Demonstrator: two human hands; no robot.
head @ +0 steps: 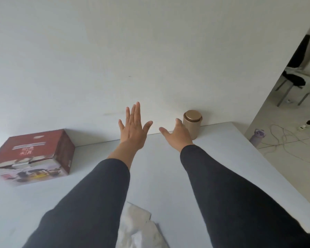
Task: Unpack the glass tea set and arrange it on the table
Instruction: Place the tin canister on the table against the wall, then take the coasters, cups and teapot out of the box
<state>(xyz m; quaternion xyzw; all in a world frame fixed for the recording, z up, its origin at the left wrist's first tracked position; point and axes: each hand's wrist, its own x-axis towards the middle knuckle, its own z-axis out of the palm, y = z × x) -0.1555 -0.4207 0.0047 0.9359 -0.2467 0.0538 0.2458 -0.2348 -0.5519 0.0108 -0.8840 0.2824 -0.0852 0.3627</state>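
Pale grey tabletop (213, 158): broad bare centre, far edge at wall, right edge open to floor. Closed red printed cardboard box (34, 156), far left; contents unseen. Lidded gold cylindrical tin (192, 123), far edge. Left hand (133, 129) splayed, empty; right hand (177, 135) open, just before tin, contact unclear.

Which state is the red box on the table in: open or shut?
Shut: the red box shows its top flaps lying flat, nothing taken out.

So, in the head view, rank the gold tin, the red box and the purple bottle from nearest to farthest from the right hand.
From the right hand:
1. Gold tin, just behind its fingers, by the wall.
2. Purple bottle, on the floor off the table's right edge.
3. Red box, far left on the table.
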